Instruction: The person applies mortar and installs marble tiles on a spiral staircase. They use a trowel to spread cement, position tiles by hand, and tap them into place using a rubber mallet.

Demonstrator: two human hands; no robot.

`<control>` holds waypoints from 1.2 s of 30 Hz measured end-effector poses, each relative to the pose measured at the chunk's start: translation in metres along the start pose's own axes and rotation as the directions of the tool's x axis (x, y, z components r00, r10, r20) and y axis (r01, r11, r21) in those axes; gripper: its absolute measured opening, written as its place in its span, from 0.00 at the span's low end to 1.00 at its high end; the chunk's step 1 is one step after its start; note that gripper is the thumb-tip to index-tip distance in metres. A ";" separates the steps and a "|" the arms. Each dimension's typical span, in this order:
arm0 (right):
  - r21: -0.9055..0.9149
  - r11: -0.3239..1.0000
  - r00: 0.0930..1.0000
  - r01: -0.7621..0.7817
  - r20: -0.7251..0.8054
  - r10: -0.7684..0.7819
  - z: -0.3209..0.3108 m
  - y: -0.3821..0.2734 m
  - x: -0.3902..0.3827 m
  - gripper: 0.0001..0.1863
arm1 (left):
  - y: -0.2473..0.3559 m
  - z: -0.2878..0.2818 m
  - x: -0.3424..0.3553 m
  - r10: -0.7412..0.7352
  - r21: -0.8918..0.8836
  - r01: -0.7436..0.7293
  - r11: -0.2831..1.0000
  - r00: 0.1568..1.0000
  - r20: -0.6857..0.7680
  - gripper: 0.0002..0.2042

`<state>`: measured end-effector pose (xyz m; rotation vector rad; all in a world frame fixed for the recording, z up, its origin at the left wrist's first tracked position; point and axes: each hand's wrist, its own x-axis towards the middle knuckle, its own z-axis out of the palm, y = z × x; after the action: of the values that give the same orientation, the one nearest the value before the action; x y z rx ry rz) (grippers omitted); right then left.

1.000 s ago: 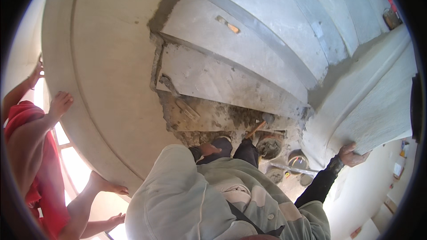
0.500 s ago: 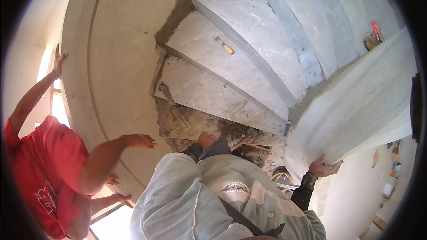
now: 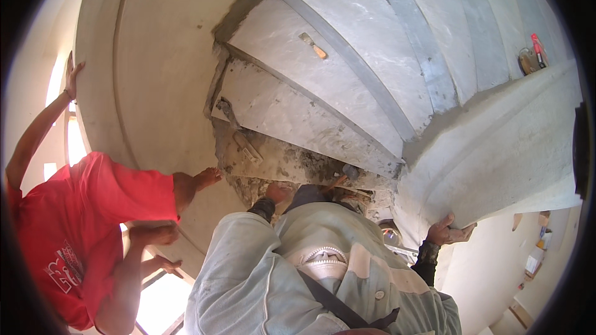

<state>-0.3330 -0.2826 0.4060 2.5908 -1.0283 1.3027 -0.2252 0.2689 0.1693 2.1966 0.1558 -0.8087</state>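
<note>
My right hand [image 3: 448, 232] rests against the lower edge of the curved plastered side wall [image 3: 496, 161], its fingers stretched out and the thumb apart. Beside my dark-clothed knee, over the rough broken step, is my left hand [image 3: 279, 193]; its fingers are too unclear to read. Just ahead lies a hammer [image 3: 339, 180] with a wooden handle and dark head. A pale flat hand tool [image 3: 247, 147] lies on the unfinished step, and a mortar-caked trowel [image 3: 228, 113] on the tread above. Higher up sits a scraper [image 3: 313, 46] with an orange-brown handle.
Grey stair treads [image 3: 372, 68] fan upward to the right. A red-and-black tool [image 3: 538, 49] lies beside a brown round object [image 3: 526, 60]. At left a person in red [image 3: 87, 223] crouches beside the curved wall [image 3: 161, 62], one hand raised against it. Bright openings lie below.
The person in red has swung an arm toward the broken steps, with the hand now at the wall's edge. My view has shifted slightly; my right hand stays on the wall edge.
</note>
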 end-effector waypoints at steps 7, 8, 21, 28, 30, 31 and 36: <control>0.008 1.000 1.000 -0.012 0.008 0.012 0.002 0.001 -0.002 0.47 | 0.005 0.001 -0.002 -0.064 0.000 0.064 0.998 0.997 -0.044 0.21; 0.016 1.000 1.000 -0.011 0.008 0.011 0.003 0.003 -0.002 0.47 | 0.001 0.005 0.005 -0.052 0.016 0.052 0.998 0.998 -0.029 0.21; 0.079 0.986 0.965 -0.148 0.230 0.126 -0.011 0.003 0.005 0.49 | 0.140 0.032 0.020 0.218 0.046 -0.216 0.975 0.975 -0.040 0.26; 0.078 0.996 0.990 -0.041 0.139 0.030 -0.008 0.017 -0.002 0.53 | 0.408 0.051 0.001 0.824 -0.082 -0.848 0.524 0.529 -0.203 0.21; 0.079 0.997 0.985 0.007 0.168 -0.021 -0.015 -0.001 0.008 0.52 | 0.455 0.055 -0.016 0.960 0.032 -0.990 0.140 0.127 -0.249 0.18; 0.057 0.995 0.987 0.077 0.139 -0.084 -0.011 0.009 0.007 0.51 | 0.475 0.059 -0.027 0.974 0.018 -0.999 -0.029 -0.032 -0.226 0.18; -0.015 0.974 0.973 0.227 0.054 -0.226 0.003 0.042 -0.004 0.48 | 0.535 0.104 -0.087 0.859 0.016 -0.881 -0.473 -0.465 -0.215 0.18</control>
<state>-0.3571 -0.3138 0.3911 2.6449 -0.7204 1.1690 -0.1581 -0.1626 0.5063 1.1348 -1.5522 0.5420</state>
